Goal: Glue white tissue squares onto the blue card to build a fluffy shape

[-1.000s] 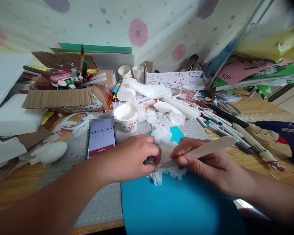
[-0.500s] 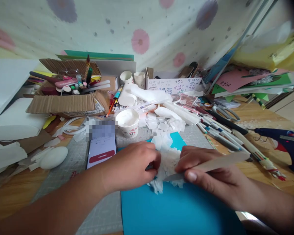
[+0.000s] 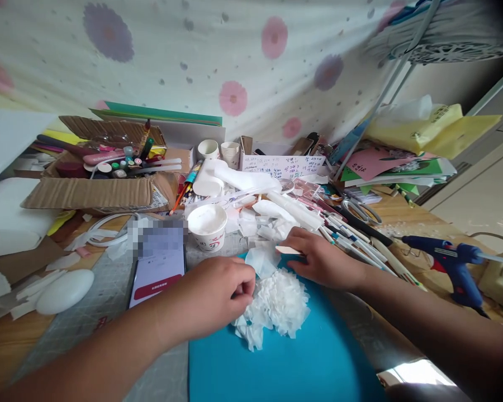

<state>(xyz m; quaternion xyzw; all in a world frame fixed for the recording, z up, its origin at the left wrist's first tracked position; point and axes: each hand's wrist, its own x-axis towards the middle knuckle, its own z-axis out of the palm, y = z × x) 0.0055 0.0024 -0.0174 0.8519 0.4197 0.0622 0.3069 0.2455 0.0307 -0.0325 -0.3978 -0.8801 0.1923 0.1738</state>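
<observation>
1. Ruffled white paper cluster [image 3: 285,301]: it sits on the blue sheet [image 3: 276,371], at my left hand [image 3: 224,289] and nearer to me than my right hand [image 3: 316,257]. Its rounded main part is densely layered, so I judge that portion well advanced; the sparser edge by my left fingers looks less complete.
2. Left grip: my fingers curl narrowly toward the thumb and seem to touch the cluster's left edge. I cannot tell whether they pinch a piece.
3. Right grip: my fingers are closed around a flat wooden stick [image 3: 288,250], whose pale end points left, clear of the cluster.
4. Loose white paper piece [image 3: 262,260]: just beyond the cluster, between my hands, flat and unruffled.
5. Paper cup [image 3: 207,237] with white contents: beyond my left hand.
6. White paper scraps [image 3: 275,228]: farther out, beyond both grips, loose; how many are left for use I cannot tell.
</observation>
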